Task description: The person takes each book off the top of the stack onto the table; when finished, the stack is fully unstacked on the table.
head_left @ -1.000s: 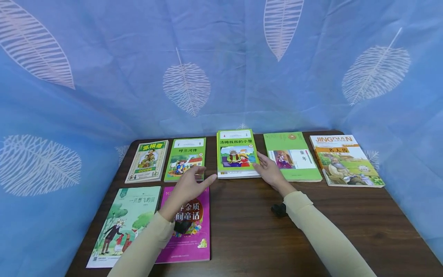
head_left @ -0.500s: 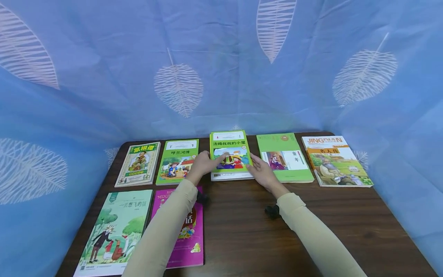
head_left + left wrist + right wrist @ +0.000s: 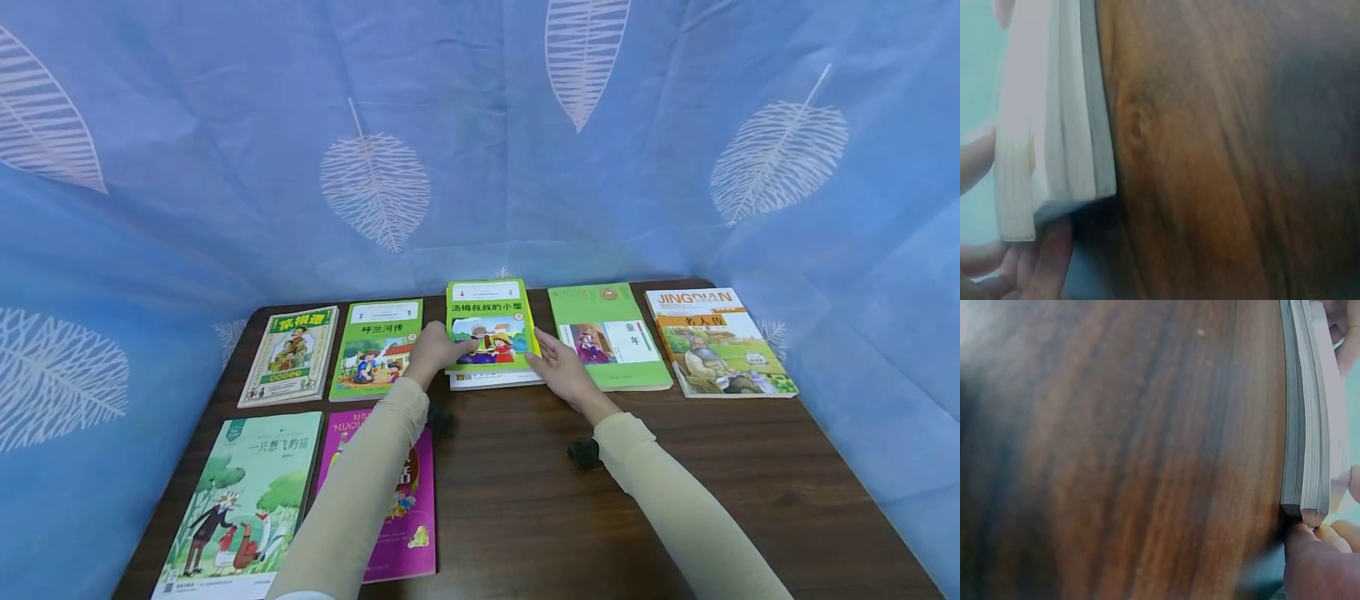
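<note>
A green picture-cover book (image 3: 486,307) lies on top of a small stack at the back middle of the table. My left hand (image 3: 433,353) grips its left edge, thumb over the cover picture. At its right edge my right hand (image 3: 564,372) holds the book, thumb on the lower right corner. A white-edged book (image 3: 497,381) shows beneath it. In the left wrist view, the top book's page edges (image 3: 1017,206) jut past the books below (image 3: 1079,162), with fingers (image 3: 1050,262) under that overhang. The right wrist view shows fingertips at the end of the stack (image 3: 1310,437).
Left of the stack lie another green book (image 3: 375,342) and a cream-bordered book (image 3: 288,354). Nearer are a pale green book (image 3: 247,500) and a magenta book (image 3: 408,542). To the right lie a light green book (image 3: 611,333) and an orange-and-white book (image 3: 720,342). Blue leaf-patterned cloth (image 3: 480,167) hangs behind.
My left hand has moved right from over the neighbouring green book and taken hold of the top book's left edge. My right hand stays at its right edge. The view has shifted slightly.
</note>
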Motion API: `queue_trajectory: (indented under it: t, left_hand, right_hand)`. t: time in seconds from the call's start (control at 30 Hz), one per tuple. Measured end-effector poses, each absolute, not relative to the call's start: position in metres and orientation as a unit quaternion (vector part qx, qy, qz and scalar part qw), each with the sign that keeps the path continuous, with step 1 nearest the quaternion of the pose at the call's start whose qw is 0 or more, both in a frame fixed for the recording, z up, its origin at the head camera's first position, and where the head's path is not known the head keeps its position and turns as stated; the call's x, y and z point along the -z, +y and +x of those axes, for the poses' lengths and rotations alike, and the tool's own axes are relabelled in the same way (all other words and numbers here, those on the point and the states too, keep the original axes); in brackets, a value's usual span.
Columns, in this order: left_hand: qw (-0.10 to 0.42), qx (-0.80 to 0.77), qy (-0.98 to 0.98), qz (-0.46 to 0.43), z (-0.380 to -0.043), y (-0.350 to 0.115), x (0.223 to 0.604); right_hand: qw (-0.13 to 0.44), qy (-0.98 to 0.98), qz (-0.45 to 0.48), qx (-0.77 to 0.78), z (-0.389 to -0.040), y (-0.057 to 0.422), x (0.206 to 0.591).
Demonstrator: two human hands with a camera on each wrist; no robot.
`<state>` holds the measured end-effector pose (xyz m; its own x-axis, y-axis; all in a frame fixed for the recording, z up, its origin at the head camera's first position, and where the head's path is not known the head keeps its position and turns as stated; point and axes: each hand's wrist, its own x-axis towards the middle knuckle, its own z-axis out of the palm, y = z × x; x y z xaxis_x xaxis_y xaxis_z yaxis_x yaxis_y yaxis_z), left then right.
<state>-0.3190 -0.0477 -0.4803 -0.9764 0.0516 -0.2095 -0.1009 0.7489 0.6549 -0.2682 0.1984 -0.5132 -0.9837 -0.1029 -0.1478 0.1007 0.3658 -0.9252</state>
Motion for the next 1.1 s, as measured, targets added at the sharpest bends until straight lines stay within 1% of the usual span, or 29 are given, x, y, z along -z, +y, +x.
queue_trajectory:
  t: [0.23,0.43,0.6,0.8,1.1]
  left_hand:
    - [0.153,-0.363,0.919,-0.022,-0.321,-0.063,0.474]
    - [0.174,-0.379,0.908,-0.033,-0.318,-0.077,0.471]
    - [0.191,-0.414,0.889,-0.033,-0.307,-0.091,0.468]
    - [0.197,-0.473,0.859,0.005,-0.279,-0.112,0.472]
    - [0.205,-0.569,0.796,0.033,-0.219,-0.137,0.482]
  right_hand:
    - [0.102,0.827,0.015,0.553,-0.268,0.197,0.514]
    - [0.101,0.830,0.011,0.549,-0.268,0.197,0.514]
    - [0.098,0.830,-0.002,0.549,-0.269,0.199,0.512]
    - [0.099,0.831,-0.009,0.548,-0.269,0.198,0.512]
    - [0.099,0.832,-0.017,0.546,-0.267,0.198,0.509]
